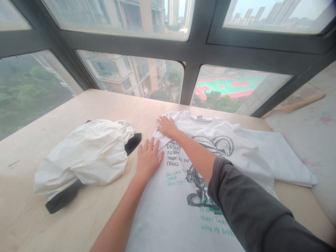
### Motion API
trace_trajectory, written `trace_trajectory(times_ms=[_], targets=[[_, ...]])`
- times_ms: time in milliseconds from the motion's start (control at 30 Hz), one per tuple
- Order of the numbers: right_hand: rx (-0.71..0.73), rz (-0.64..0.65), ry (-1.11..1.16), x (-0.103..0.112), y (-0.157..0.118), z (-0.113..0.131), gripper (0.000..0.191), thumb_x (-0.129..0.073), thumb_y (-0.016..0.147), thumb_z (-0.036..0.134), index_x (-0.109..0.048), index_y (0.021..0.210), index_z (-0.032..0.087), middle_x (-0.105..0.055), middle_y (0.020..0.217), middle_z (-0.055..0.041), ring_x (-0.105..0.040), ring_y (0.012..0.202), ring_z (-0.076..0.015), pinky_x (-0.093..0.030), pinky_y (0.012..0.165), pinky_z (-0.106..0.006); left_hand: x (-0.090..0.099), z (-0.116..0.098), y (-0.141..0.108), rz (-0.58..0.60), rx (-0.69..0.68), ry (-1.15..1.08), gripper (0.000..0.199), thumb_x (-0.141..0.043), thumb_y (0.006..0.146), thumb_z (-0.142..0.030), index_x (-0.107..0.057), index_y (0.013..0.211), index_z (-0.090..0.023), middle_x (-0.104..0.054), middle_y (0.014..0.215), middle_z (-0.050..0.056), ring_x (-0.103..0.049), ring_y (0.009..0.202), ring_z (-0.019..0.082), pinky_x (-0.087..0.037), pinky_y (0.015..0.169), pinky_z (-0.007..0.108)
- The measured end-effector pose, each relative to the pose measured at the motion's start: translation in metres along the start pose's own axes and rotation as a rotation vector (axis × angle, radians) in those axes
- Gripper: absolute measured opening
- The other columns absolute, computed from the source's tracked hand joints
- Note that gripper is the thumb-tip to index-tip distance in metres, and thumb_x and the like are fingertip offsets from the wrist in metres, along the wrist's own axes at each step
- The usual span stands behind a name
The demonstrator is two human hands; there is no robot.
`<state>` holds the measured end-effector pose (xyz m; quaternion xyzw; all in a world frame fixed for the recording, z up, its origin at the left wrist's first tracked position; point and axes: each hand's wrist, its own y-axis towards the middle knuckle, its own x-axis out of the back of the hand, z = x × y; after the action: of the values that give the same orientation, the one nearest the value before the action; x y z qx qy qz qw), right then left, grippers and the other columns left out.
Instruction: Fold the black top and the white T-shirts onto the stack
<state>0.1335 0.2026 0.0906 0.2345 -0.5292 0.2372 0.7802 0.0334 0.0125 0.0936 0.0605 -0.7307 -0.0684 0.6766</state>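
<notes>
A white T-shirt (162,210) lies spread face up, its collar towards the window. A black sketch-style drawing and black and green lettering cover its front. My right hand (167,126) rests flat on the shirt's left shoulder, fingers stretched out. Just below it, my left hand (149,157) lies with fingers spread at the left edge of the shirt, by the sleeve. Neither hand grips anything that I can see. My right forearm, in a dark grey sleeve, hides part of the print.
On the left a crumpled off-white garment (86,157) with black trim lies on the pale wooden surface (23,164). A folded white cloth (286,157) sits at the right, partly under the shirt. Grey window frames (194,52) border the back, and a patterned wall (315,129) the right.
</notes>
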Motion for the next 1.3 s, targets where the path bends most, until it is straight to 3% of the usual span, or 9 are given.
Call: trace_trajectory(times_ms=[133,333,467,567,700,800,1000,1167,1300], targets=[[-0.046,-0.211,0.064,0.032,-0.036,-0.027,0.054,-0.041,0.097,0.034,-0.042,0.147,0.016,-0.039,0.155,-0.011,-0.028,0.147,-0.0247,-0.023,0.121,-0.045,0.001,0.005,0.003,-0.016,0.005,-0.008,0.056,-0.034,0.098,-0.045,-0.044,0.147,-0.019,-0.035,0.159,0.014,-0.03,0.146,0.035,-0.022,0.117,0.056],[-0.301,-0.473,0.0,0.129,-0.151,-0.141,0.049,-0.047,0.088,0.022,-0.054,0.136,0.015,-0.055,0.139,-0.0133,-0.042,0.135,-0.0279,-0.031,0.116,-0.044,0.004,0.011,0.008,-0.016,-0.016,0.011,0.056,-0.032,0.098,-0.045,-0.047,0.145,-0.017,-0.039,0.156,0.015,-0.034,0.144,0.035,-0.026,0.115,0.054],[-0.795,-0.46,0.015,0.173,-0.224,-0.199,0.047,-0.048,0.089,0.027,-0.053,0.134,0.012,-0.061,0.13,-0.0165,-0.052,0.125,-0.0268,-0.039,0.106,-0.038,0.005,0.01,0.014,-0.04,-0.01,0.031,0.056,-0.03,0.098,-0.046,-0.05,0.142,-0.017,-0.042,0.154,0.016,-0.036,0.142,0.034,-0.028,0.114,0.052],[-0.905,-0.353,0.109,0.176,-0.254,-0.212,0.043,-0.05,0.09,0.042,-0.062,0.119,0.011,-0.072,0.098,-0.0134,-0.067,0.095,-0.0248,-0.049,0.084,-0.032,0.007,0.004,0.014,-0.073,0.044,0.07,0.055,-0.031,0.098,-0.045,-0.052,0.14,-0.016,-0.043,0.152,0.018,-0.036,0.141,0.036,-0.03,0.112,0.054],[-0.89,-0.256,0.217,0.162,-0.254,-0.209,0.041,-0.063,0.08,0.053,-0.07,0.094,0.016,-0.073,0.083,-0.0099,-0.067,0.077,-0.0224,-0.047,0.068,-0.027,0.015,-0.017,0.004,-0.116,0.084,0.135,0.054,-0.032,0.096,-0.037,-0.051,0.139,-0.01,-0.042,0.151,0.023,-0.034,0.142,0.038,-0.032,0.11,0.055],[-0.849,-0.233,0.277,0.157,-0.238,-0.207,0.03,-0.073,0.069,0.041,-0.071,0.087,0.017,-0.073,0.082,-0.01,-0.066,0.076,-0.0224,-0.045,0.064,-0.026,0.019,-0.045,-0.01,-0.116,-0.006,0.156,0.053,-0.034,0.095,-0.033,-0.05,0.14,-0.01,-0.041,0.153,0.021,-0.034,0.143,0.037,-0.028,0.114,0.055],[-0.656,-0.32,0.393,0.19,-0.212,-0.217,0.03,-0.058,0.075,0.024,-0.073,0.101,0.018,-0.073,0.094,-0.0028,-0.064,0.081,-0.0165,-0.048,0.07,-0.023,0.014,-0.096,-0.03,-0.028,-0.202,0.072,0.05,-0.035,0.096,-0.035,-0.052,0.139,-0.017,-0.041,0.155,0.015,-0.035,0.144,0.033,-0.028,0.116,0.053],[-0.661,-0.472,0.321,0.218,-0.213,-0.246,0.038,-0.053,0.075,0.017,-0.071,0.109,0.02,-0.071,0.105,-0.0014,-0.062,0.095,-0.0175,-0.046,0.084,-0.025,0.006,-0.101,-0.03,-0.012,-0.167,0.012,0.05,-0.032,0.097,-0.035,-0.052,0.139,-0.015,-0.043,0.153,0.015,-0.036,0.143,0.032,-0.028,0.116,0.052],[-0.855,-0.493,0.242,0.202,-0.231,-0.267,0.031,-0.057,0.072,0.016,-0.071,0.1,0.015,-0.071,0.099,-0.0086,-0.063,0.095,-0.0236,-0.046,0.086,-0.03,0.004,-0.098,-0.03,-0.018,-0.158,-0.013,0.049,-0.034,0.096,-0.035,-0.052,0.137,-0.017,-0.044,0.153,0.015,-0.036,0.144,0.031,-0.027,0.117,0.052]])
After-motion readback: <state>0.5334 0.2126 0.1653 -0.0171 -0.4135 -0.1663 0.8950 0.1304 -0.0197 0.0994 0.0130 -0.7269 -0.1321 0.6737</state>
